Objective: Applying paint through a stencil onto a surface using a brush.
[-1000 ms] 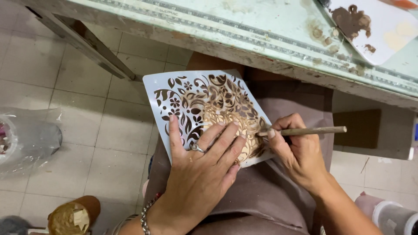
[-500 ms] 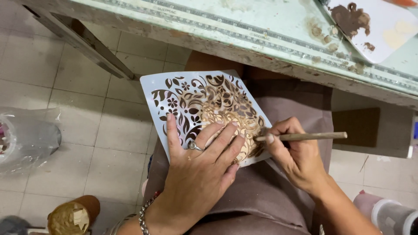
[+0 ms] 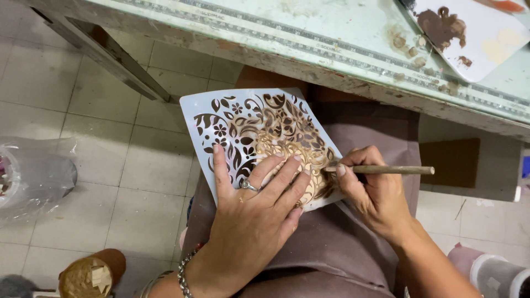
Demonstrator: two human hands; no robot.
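Stencil stays pinned; brush has crept slightly leftward.

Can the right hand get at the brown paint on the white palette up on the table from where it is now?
Probably yes. The right hand holds the brush at the stencil on the lap; the palette lies uncovered on the table above it, with nothing visible between.

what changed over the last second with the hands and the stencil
Very little. The right hand kept its grip on the thin brush and shifted it slightly at the stencil's right edge. The left hand stayed pressed flat on the stencil, which remained in place on the lap.
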